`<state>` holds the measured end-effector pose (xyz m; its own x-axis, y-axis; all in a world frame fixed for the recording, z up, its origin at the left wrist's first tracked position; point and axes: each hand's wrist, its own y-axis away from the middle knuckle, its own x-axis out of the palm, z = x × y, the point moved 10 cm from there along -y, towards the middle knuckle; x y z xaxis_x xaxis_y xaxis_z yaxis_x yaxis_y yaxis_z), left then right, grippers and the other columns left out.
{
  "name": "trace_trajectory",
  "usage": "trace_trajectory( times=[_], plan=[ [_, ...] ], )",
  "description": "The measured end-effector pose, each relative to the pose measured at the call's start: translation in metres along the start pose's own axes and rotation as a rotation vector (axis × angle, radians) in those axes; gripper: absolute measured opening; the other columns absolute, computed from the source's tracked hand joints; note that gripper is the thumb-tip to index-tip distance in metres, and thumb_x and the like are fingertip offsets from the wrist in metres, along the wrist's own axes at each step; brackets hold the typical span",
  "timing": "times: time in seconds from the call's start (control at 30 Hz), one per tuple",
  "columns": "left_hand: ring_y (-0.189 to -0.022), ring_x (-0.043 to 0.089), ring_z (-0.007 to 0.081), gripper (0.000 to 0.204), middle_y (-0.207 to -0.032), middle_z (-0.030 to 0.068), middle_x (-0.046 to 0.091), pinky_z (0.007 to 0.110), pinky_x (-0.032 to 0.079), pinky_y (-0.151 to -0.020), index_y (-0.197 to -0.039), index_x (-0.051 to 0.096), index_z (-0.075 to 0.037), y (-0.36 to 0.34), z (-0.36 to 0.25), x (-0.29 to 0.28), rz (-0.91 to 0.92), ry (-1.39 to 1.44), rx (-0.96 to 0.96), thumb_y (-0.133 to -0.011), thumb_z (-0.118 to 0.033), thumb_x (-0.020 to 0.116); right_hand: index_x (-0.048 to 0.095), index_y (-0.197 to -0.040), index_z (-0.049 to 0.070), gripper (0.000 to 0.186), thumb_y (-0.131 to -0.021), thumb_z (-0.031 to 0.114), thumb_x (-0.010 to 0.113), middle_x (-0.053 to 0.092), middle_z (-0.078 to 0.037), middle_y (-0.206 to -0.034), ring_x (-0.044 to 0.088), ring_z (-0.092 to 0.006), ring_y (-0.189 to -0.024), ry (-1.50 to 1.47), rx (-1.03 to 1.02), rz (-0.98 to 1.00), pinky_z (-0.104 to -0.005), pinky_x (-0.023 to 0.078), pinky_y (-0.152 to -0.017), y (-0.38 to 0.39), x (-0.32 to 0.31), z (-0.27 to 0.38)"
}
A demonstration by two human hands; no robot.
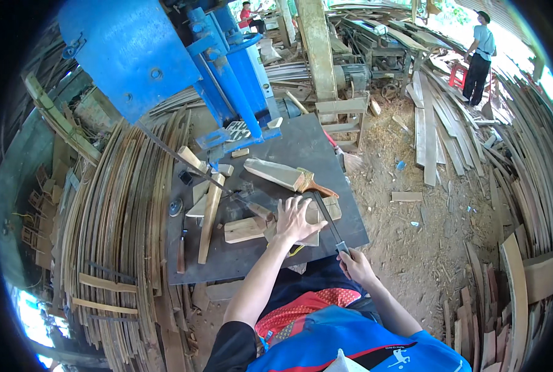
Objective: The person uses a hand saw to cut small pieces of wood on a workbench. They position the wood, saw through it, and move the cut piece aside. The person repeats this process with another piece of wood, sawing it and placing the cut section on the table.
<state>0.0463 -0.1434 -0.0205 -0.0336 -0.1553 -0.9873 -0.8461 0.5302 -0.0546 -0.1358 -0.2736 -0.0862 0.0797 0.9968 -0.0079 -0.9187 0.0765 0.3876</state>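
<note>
My right hand point(355, 266) is closed around the grey end of a long, narrow dark metal bar point(329, 218), which slants up and away to the left. Whether it is a file or another tool I cannot tell. My left hand point(294, 221) is spread with fingers apart over wooden blocks near the front edge of the dark table point(239, 268). Its thumb reaches across a pale block point(314, 214), and the contact beneath the palm is hidden. Just beyond the fingers lies a brown-handled tool point(316, 188), against the end of a long wooden block point(271, 173). Left of the hand rests a wooden piece point(244, 230).
A blue machine point(127, 56) with a thin blade point(174, 150) stands over the table's far left. A tapered wood strip point(210, 217) and a wooden-handled tool point(181, 255) lie on the left. Stacked boards point(112, 217) flank both sides. A person point(479, 59) stands far right.
</note>
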Motion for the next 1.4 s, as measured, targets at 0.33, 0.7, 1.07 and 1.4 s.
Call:
trace_trajectory(
  times=[0.33,0.7,1.07,1.4],
  plan=[
    [-0.118,0.059,0.0265,0.063,-0.121,0.0096,0.068,0.046,0.033,-0.11,-0.119,0.067,-0.012,-0.025,-0.003,-0.009,-0.096,0.11,0.066,-0.078,-0.06,0.068,0.06,-0.089,0.002,0.03,-0.101,0.029,0.056,0.052,0.002,-0.06,0.048,-0.0062,-0.05,0.01,0.027,-0.088,-0.0266,0.035,-0.043,0.02,-0.026,-0.003],
    [-0.136,0.046,0.0368,0.114,-0.146,0.0214,0.048,0.058,0.021,-0.118,-0.146,0.042,-0.008,-0.016,0.016,-0.002,-0.01,0.026,-0.074,-0.067,-0.089,0.059,0.06,-0.088,0.002,0.029,-0.098,0.03,0.059,0.056,0.0,-0.064,0.051,-0.008,-0.056,0.09,0.037,-0.016,-0.0288,0.039,-0.05,0.013,-0.013,-0.037],
    [-0.135,0.045,0.04,0.128,-0.143,0.0278,0.047,0.064,0.013,-0.12,-0.159,0.02,-0.011,0.006,0.001,-0.01,0.165,-0.128,-0.118,-0.06,-0.067,0.08,0.058,-0.09,0.004,0.02,-0.097,0.022,0.059,0.053,0.001,-0.065,0.05,-0.0081,-0.053,0.204,-0.036,0.007,-0.0265,0.039,-0.048,-0.001,-0.019,-0.022],
    [-0.133,0.039,0.0394,0.098,-0.131,0.0228,0.044,0.067,0.005,-0.121,-0.131,0.044,-0.006,0.025,-0.059,-0.026,-0.04,-0.074,0.319,-0.055,-0.05,0.087,0.06,-0.091,0.001,0.022,-0.093,0.024,0.06,0.057,-0.006,-0.068,0.054,-0.017,-0.059,0.408,-0.14,-0.013,-0.0353,0.043,-0.056,-0.003,-0.031,-0.025]
  ],
)
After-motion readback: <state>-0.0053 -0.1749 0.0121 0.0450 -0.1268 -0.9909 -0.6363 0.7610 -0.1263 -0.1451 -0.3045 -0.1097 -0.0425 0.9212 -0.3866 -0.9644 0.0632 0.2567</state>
